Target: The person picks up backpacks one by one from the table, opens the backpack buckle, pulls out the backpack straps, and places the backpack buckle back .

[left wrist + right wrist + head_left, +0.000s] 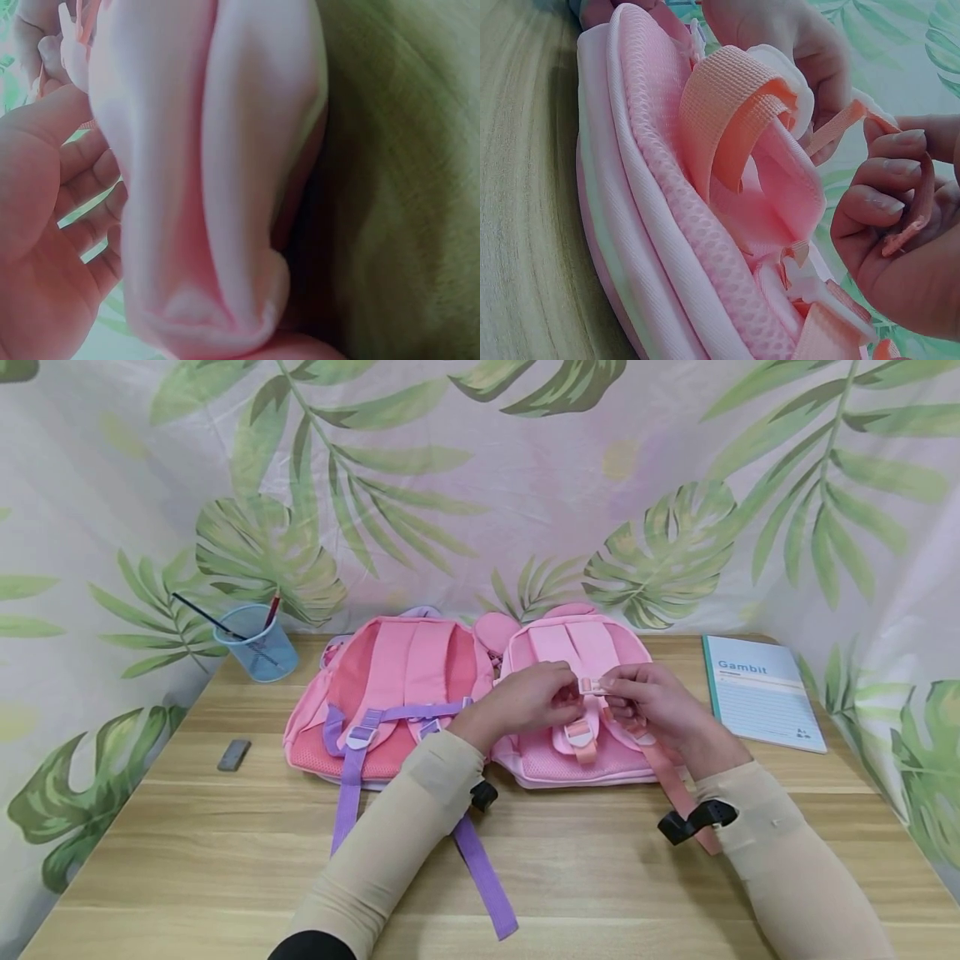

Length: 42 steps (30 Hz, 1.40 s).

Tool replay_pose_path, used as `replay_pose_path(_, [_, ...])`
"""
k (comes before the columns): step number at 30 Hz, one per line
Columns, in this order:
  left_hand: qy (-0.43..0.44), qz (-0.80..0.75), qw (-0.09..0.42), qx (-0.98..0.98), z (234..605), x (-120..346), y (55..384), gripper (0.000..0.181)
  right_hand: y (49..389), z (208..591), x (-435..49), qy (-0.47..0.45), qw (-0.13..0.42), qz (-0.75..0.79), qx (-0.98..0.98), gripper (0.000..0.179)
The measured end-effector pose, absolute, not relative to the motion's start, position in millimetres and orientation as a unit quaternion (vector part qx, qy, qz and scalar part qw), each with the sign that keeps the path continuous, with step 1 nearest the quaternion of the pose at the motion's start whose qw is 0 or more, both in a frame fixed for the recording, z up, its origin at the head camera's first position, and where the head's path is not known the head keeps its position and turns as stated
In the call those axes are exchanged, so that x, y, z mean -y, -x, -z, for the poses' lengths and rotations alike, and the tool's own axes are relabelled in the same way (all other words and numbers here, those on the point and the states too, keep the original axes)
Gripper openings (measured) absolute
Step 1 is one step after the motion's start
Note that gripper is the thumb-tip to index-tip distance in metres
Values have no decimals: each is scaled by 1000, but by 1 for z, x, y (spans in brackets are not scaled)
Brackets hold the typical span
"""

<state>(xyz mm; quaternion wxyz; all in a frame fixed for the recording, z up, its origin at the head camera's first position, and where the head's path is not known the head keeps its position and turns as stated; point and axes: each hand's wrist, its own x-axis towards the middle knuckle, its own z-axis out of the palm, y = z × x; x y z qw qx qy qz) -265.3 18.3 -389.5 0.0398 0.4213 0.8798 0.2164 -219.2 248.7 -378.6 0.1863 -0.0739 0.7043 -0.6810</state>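
Observation:
Two pink backpacks lie on the table with their strap sides up. Over the right pink backpack (540, 768), both hands meet at a small white buckle (590, 686) on a narrow orange strap (838, 129). My right hand (660, 706) pinches the buckle, and the strap's loose end hangs across its curled fingers in the right wrist view. From the other side my left hand (528, 697) holds the strap between thumb and fingers, its fingertips partly hidden. Below them are white strap adjusters (579, 733) with orange webbing.
The left pink backpack (352, 693) has purple straps (483, 877) trailing over the table's front. A blue pen cup (262, 647) with pencils stands at the back left, a grey eraser (234, 755) before it. A Gambit notebook (765, 693) lies at right.

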Motion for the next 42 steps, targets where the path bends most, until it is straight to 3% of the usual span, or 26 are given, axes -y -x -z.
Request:
replay_pose_path(14, [-407,-239,40,-881,389,-15,264,24,219,377,-248,59,183,652,-733,23])
replay_pose_path(20, [-396,-309,46,-864,386,-10,263,34,218,376,-250,52,182,638,-747,23])
replay_pose_path(28, [-408,-331,30,-850,380,-11,263,23,218,372,-256,72,180,612,-767,26])
replay_pose_path(37, [-400,-386,37,-831,386,-10,262,24,220,374,-268,103,189,614,-759,20])
replay_pose_path(42, [-401,-393,31,-827,386,-11,263,25,220,372,-264,86,179,599,-776,25])
